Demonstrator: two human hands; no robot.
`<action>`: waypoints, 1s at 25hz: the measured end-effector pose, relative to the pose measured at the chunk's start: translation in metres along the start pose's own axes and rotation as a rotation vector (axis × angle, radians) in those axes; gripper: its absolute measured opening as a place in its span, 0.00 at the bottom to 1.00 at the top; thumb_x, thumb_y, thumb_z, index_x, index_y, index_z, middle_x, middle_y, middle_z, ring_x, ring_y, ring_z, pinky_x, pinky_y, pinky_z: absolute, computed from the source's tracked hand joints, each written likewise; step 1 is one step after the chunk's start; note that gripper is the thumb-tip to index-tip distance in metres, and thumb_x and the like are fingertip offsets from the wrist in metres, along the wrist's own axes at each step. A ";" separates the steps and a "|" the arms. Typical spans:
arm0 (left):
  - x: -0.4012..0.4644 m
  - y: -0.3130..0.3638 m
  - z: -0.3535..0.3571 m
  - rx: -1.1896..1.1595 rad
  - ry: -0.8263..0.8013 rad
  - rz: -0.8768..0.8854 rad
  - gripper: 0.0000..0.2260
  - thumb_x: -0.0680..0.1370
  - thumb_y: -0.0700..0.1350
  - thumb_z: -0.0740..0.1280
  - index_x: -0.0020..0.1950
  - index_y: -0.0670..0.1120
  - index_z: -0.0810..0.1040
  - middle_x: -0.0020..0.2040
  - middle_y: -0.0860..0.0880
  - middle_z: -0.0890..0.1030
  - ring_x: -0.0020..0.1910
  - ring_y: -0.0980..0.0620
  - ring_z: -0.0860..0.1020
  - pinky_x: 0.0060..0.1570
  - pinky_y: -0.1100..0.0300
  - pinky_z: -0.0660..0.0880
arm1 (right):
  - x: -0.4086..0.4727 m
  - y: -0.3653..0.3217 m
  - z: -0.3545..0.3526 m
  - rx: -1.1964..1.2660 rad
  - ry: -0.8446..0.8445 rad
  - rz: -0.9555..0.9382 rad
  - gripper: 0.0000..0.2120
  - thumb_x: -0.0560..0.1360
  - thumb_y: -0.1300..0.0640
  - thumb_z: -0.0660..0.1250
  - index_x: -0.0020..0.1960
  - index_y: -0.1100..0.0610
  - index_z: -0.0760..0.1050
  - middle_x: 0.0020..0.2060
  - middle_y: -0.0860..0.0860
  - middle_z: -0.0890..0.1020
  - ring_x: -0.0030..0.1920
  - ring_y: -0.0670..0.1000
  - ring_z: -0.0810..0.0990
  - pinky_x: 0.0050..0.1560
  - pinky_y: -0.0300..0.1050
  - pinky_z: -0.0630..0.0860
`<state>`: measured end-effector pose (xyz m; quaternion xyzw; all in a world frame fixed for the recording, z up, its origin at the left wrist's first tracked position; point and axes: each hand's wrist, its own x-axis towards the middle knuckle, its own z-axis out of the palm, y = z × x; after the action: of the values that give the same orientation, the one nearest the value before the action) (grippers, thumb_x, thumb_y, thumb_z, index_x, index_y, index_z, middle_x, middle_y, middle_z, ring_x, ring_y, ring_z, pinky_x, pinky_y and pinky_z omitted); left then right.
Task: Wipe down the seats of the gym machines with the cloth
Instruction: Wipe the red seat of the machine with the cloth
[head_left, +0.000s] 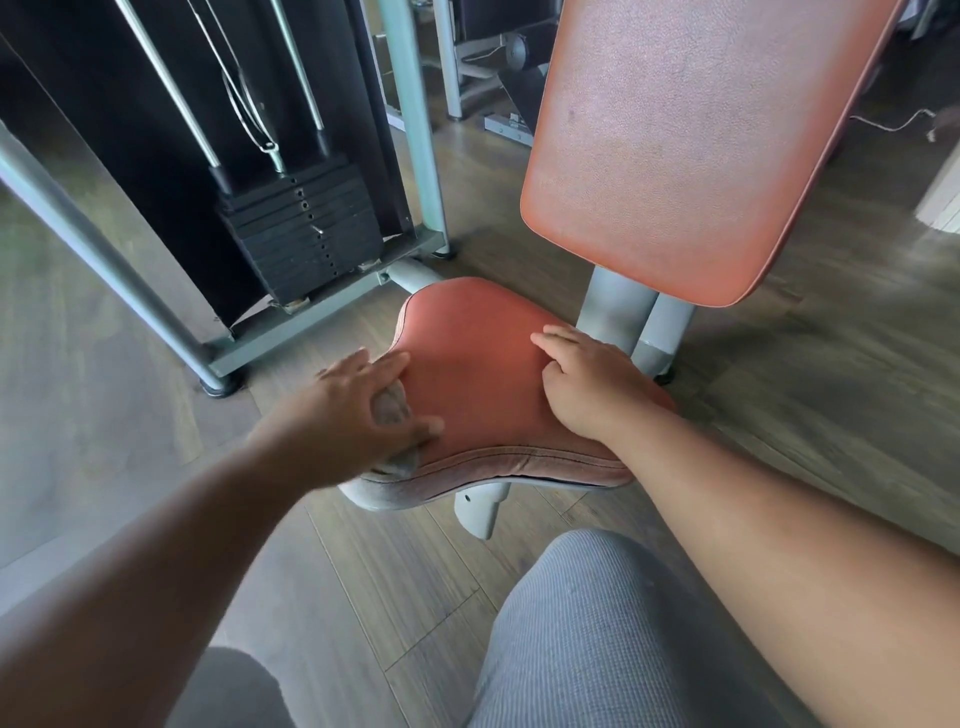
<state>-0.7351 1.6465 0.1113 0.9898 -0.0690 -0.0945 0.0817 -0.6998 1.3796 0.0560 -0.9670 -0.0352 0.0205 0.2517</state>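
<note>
Underfoot, the wooden floor (810, 415) ran beneath everything, and on it stood the machine with its grey frame (415, 130) and a stack of black weights (306, 234) off to the left. An orange backrest (691, 145) leaned up at the right, well above the orange seat (478, 384), which sat on grey posts.

On that seat were both hands. The right hand (587, 384) lay flat near the back right part of the pad, fingers fairly straight and holding nothing, seemingly bracing. The left hand (363, 410) pressed on the seat's front left edge with fingers spread, and under its palm a small grey cloth (395, 415) showed, bunched and partly hidden; the fingers looked more pressed over it than curled round it, though the blur made this hard to judge.

Judging from this, the wipe was under way at the left rim, with the middle and right of the pad likely left to do. The cloth sat right at the edge, so a stroke pushed outward could have carried it off the seat and onto the floor. The bracing hand also covered a patch that could have been missed unless it was lifted.
</note>
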 end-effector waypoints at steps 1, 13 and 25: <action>0.016 0.004 -0.001 0.011 0.005 -0.025 0.47 0.65 0.80 0.55 0.79 0.60 0.57 0.78 0.46 0.64 0.74 0.43 0.66 0.69 0.45 0.66 | 0.000 -0.001 0.000 -0.002 0.000 -0.002 0.26 0.81 0.56 0.50 0.78 0.47 0.63 0.79 0.44 0.60 0.79 0.46 0.56 0.79 0.48 0.51; -0.011 0.005 0.008 -0.213 0.125 0.009 0.44 0.66 0.76 0.65 0.78 0.59 0.63 0.79 0.51 0.63 0.76 0.49 0.63 0.73 0.50 0.62 | 0.004 0.001 0.002 -0.027 -0.003 -0.005 0.25 0.81 0.56 0.50 0.78 0.48 0.64 0.79 0.44 0.61 0.79 0.46 0.55 0.79 0.47 0.51; 0.148 0.045 -0.003 -0.080 -0.114 -0.160 0.46 0.68 0.79 0.56 0.75 0.48 0.67 0.72 0.45 0.70 0.65 0.40 0.73 0.59 0.50 0.70 | 0.004 -0.004 0.001 -0.062 0.018 -0.045 0.23 0.79 0.56 0.52 0.73 0.52 0.68 0.73 0.47 0.69 0.73 0.50 0.65 0.74 0.52 0.60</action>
<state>-0.5963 1.5803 0.0958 0.9810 0.0096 -0.1598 0.1093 -0.6965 1.3841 0.0574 -0.9733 -0.0554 0.0048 0.2225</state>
